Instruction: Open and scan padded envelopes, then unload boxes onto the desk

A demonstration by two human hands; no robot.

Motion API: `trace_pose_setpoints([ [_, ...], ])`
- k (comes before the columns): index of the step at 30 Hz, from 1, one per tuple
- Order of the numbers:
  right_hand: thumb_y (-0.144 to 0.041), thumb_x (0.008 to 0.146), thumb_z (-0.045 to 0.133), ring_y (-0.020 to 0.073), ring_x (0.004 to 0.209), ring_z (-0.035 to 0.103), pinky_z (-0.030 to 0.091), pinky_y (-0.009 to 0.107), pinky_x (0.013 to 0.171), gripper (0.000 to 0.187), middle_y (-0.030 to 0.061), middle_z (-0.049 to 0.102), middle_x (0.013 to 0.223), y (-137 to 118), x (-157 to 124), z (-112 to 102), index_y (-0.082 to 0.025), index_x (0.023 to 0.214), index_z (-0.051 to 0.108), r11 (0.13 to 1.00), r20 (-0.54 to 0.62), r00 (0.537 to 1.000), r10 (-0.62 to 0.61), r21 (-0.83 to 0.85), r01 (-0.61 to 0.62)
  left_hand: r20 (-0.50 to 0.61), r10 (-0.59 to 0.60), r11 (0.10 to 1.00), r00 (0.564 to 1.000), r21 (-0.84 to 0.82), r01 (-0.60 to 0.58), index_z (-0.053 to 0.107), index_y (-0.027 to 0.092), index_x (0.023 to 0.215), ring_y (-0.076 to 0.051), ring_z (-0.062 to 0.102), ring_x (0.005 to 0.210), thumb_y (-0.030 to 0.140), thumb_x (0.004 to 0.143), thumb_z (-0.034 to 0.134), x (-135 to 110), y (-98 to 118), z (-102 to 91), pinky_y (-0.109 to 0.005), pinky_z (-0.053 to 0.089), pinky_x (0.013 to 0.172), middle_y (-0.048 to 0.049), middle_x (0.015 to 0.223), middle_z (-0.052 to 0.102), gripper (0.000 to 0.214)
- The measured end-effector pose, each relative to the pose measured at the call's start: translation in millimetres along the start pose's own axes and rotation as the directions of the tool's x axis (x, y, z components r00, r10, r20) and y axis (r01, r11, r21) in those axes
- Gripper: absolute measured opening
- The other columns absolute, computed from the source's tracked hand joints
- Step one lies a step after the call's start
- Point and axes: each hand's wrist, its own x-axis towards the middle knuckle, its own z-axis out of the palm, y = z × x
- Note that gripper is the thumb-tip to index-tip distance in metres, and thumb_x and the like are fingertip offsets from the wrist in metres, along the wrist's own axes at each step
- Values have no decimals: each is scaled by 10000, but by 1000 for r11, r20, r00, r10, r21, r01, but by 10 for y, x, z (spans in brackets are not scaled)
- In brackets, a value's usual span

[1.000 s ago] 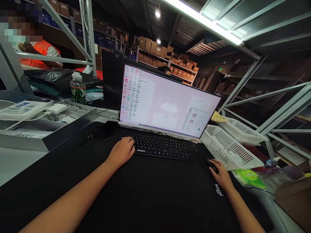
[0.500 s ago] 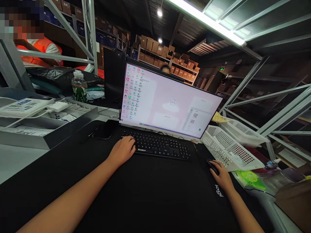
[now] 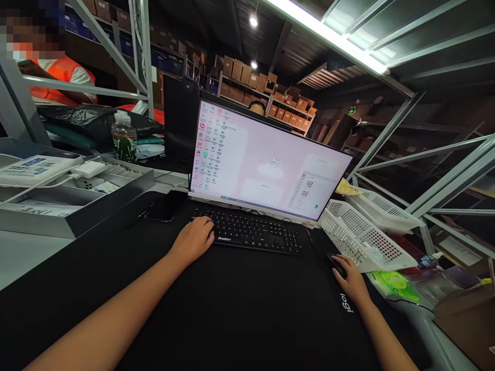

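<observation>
Keyboard (image 3: 253, 233) under left hand (image 3: 193, 239), fingers relaxed; right hand (image 3: 352, 281) grasping mouse (image 3: 337, 265); both unmoved since earlier frame.

The keyboard (image 3: 251, 233) is black, the mouse (image 3: 337, 266) apparently black too.

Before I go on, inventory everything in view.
Monitor: one, pale pink screen, centre
Keyboard: one, black, below monitor
Mouse: one, black, right of keyboard
Desk mat: one, black, under keyboard
Phone: one, black, left of keyboard
Tray: one, grey, left
Bottle: one, green label, behind tray
Bags: several, mostly black, behind tray
Baskets: at least two, white, right
Packet: one, green, beside baskets
Cardboard boxes: many, brown, background
Lights: three, white, overhead
People: two, one in orange; upper left, behind monitor
Metal frames: several, grey, sides
Left hand: one, bare, on keyboard
Right hand: one, bare, on mouse
</observation>
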Motion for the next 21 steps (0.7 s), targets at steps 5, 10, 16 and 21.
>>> trace_pose_setpoints([
  [5,-429,928,529,306,1300,577,495,507,1098,485,98,572,1399,-52,-11,-8,-282,1381,614,1000,-18,1000,7,2,-7,-10,-5,1000,1000,-8,5,717,172,1005,-302,642,1122,261,934,436,-3,-2,11,-458,556,958,-150,1202,683,303],
  [10,-434,936,521,306,1321,560,477,509,1121,489,102,558,1404,-98,-17,-5,-279,1392,606,1000,-35,999,8,19,-7,5,-6,1000,1000,-9,6,711,159,1018,-306,636,1124,263,935,429,-1,-1,4,-460,552,963,-148,1206,682,312],
  [16,-497,941,530,321,1327,553,465,525,1132,489,125,567,1384,-53,23,9,-256,1354,634,999,-33,999,26,36,-25,3,-7,1000,1000,-10,7,716,159,1019,-310,643,1119,257,930,429,-1,-5,6,-473,556,962,-158,1212,682,316],
  [21,-510,929,552,327,1323,558,463,533,1136,487,118,573,1389,-24,46,14,-271,1342,651,999,-12,1000,27,36,-26,-14,5,1000,1000,-22,-5,721,169,1019,-300,645,1121,264,927,432,-1,-16,19,-470,556,974,-159,1205,689,318],
])
